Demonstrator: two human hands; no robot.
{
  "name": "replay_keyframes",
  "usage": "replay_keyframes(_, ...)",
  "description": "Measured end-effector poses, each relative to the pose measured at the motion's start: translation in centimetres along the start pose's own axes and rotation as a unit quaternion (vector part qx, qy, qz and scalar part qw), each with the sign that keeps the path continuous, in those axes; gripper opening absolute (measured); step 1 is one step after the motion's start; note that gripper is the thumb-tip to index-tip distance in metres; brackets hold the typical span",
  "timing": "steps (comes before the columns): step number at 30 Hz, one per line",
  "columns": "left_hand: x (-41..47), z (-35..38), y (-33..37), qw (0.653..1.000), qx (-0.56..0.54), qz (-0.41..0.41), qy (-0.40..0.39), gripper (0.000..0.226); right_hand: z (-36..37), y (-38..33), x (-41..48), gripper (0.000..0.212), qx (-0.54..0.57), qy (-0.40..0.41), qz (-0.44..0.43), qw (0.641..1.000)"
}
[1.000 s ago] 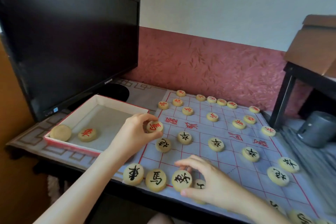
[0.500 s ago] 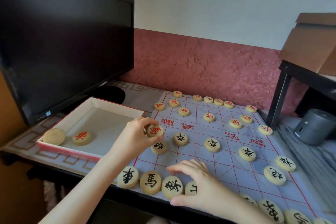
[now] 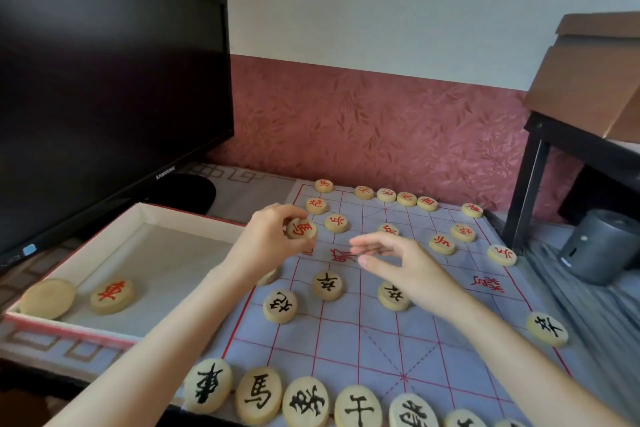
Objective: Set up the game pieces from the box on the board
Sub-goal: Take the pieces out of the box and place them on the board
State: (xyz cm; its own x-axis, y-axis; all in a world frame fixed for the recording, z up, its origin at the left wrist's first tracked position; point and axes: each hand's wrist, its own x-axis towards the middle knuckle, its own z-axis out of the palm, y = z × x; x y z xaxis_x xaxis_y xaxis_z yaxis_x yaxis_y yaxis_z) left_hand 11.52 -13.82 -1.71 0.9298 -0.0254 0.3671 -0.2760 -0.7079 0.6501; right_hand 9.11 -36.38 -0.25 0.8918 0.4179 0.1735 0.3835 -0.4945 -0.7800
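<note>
A pale cloth board [image 3: 381, 343] with a red grid lies on the desk. Red-lettered round wooden pieces stand along its far rows, black-lettered ones along the near rows. My left hand [image 3: 266, 243] holds a red-lettered piece [image 3: 302, 229] in its fingertips above the board's far left part. My right hand [image 3: 398, 263] hovers over the board's middle, fingers apart, holding nothing. The open white box [image 3: 138, 225] with a red rim sits left of the board. In it lie a red-lettered piece [image 3: 112, 295] and a blank-faced piece [image 3: 46, 298].
A black monitor [image 3: 104, 87] stands behind the box, its round foot close to the board's far left corner. A dark table leg [image 3: 526, 191] and a grey cylinder [image 3: 602, 246] stand at the right. A red patterned wall runs behind the desk.
My left hand has carried the red piece further toward the far rows. My right hand has left the near black row and risen over the board's middle. The camera has moved closer.
</note>
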Motion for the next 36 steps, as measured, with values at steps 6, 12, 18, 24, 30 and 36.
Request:
replay_keyframes(6, 5.6, 3.6, 1.5, 0.999, -0.04, 0.002, -0.029, 0.05, -3.9, 3.7, 3.1, 0.023, -0.014, 0.053, 0.033, 0.998)
replay_keyframes(12, 11.0, 9.1, 4.6, 0.996, -0.037, 0.035, -0.078, 0.048, -7.6, 8.6, 4.6, 0.022, -0.048, 0.106, 0.09, 0.989)
replay_keyframes(18, 17.8, 17.8, 9.9, 0.989, -0.035, 0.054, -0.133, 0.039, -14.4, 14.0, 4.7, 0.024, -0.092, 0.207, 0.139, 0.964)
replay_keyframes(24, 21.6, 24.9, 12.0, 0.986, -0.002, 0.077, -0.146, 0.041, -16.8, 16.7, 4.8, 0.026, -0.097, 0.25, 0.161, 0.95)
replay_keyframes(30, 23.8, 28.2, 12.2, 0.977, 0.099, 0.112, -0.152, 0.051, -16.7, 17.6, 4.8, 0.03, -0.08, 0.247, 0.153, 0.953)
replay_keyframes(36, 24.4, 29.5, 12.0, 0.959, 0.166, 0.121, -0.195, 0.042, -16.9, 18.0, 4.1, 0.031, -0.073, 0.245, 0.15, 0.955)
